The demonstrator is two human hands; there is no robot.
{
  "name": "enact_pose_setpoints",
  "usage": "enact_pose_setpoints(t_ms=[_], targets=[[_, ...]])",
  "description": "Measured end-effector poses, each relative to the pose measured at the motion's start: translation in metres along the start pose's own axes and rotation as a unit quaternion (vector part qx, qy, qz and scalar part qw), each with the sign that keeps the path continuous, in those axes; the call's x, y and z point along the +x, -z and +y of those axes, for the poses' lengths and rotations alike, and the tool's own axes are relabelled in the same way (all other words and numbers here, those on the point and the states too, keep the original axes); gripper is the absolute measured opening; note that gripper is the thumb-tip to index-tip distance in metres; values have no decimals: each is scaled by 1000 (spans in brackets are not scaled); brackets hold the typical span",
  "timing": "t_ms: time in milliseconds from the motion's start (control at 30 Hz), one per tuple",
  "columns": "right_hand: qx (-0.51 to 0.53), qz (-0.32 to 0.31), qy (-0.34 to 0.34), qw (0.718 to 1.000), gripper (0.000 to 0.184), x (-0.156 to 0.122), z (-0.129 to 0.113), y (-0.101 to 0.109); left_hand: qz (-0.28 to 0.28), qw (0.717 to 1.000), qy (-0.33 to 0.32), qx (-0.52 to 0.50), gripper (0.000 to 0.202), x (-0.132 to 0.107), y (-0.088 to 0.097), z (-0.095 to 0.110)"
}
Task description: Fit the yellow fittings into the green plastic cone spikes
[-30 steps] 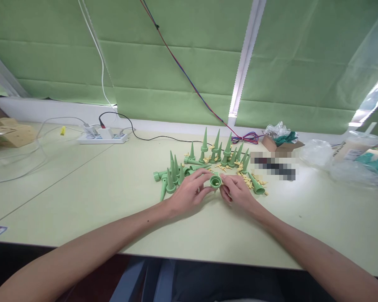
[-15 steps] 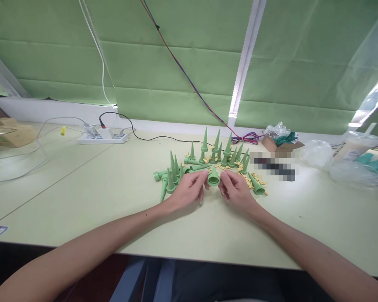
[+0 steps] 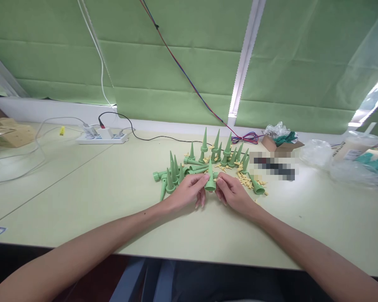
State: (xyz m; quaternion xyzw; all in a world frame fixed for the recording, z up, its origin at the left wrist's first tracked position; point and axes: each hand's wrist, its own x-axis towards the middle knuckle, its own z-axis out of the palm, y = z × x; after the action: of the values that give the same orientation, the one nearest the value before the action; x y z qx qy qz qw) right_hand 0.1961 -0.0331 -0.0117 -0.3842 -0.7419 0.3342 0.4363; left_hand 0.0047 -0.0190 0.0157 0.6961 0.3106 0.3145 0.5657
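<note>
A green plastic watering spike (image 3: pixel 210 184), cone-shaped, stands point up between my hands, its wide end facing down and toward me. My left hand (image 3: pixel 192 188) pinches its left side between thumb and fingers. At its right side, the closed fingertips of my right hand (image 3: pixel 231 188) hold a small yellow piece against the spike; most of that piece is hidden. Just beyond my hands, several more green spikes (image 3: pixel 204 140) stand or lie in a group. Loose yellow pieces (image 3: pixel 246 181) are scattered among them and to the right.
A white power strip (image 3: pixel 102 137) with cables lies at the back left. Toward the right are a pixelated dark object (image 3: pixel 274 167), an open cardboard box (image 3: pixel 288 147), clear plastic bags (image 3: pixel 315 153) and a cup with a straw (image 3: pixel 354 147). A coiled cable (image 3: pixel 250 137) rests near the wall.
The spike has tilted from its open end facing me to more upright, and moved slightly down and left. My right fingertips have come closer to its side.
</note>
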Motion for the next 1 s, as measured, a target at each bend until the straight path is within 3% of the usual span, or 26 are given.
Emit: enact_pose_setpoints(t_ms=[267,467,733,1000], targets=[[11,4,-11,1000,46,0,-1,-1,8,999,-18,37,43,-2,-1,-2],[13,16,-17,1000,51,1,-1,-3,29,992,-42,118,40,-3,-1,1],[49,8,-55,997,59,1,-2,-3,72,948,-138,277,43,0,1,-2],[95,-26,-107,989,63,3,1,-3,48,918,-202,338,30,-1,3,-7]])
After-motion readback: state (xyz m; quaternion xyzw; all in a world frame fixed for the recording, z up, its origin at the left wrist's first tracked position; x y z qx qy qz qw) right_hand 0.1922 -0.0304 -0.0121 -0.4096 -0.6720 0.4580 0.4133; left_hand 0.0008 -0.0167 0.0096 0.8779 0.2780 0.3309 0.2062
